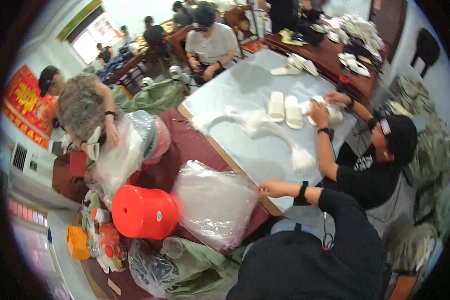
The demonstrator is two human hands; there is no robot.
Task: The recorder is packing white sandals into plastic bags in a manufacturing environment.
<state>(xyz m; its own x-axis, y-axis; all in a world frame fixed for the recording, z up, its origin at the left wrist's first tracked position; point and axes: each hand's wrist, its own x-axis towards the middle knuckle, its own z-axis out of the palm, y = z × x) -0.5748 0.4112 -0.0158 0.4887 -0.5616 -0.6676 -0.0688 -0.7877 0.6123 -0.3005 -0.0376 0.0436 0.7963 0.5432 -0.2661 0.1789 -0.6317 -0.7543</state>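
One hand, the wearer's right hand (276,189), is reaching leftward out of a black sleeve, with a dark band (302,192) circling its wrist. Its fingers are bending at the right corner of some flat clear plastic bags (215,205); whether they are pinching the film or only touching it, I cannot tell. The left hand is lying outside the view, so I cannot tell how its fingers are set.

The bags are resting on a dark red worktop (187,142), between the right hand and a bright red plastic stool (145,211), which is lying close by their left edge. Beyond the hand, a white worktop (242,82) is carrying two pale slippers (285,111) side by side, a long bunch of white material (255,125) and more pale slippers (297,64) near its far edge.

On the right, a co-worker in a black cap (401,137) is handling pale footwear (330,112) with both hands. On the left, another co-worker in a patterned top (81,102) is bending over a loose sheet of clear plastic (119,155), while a third person in a white shirt (212,44) is sitting at the far side.
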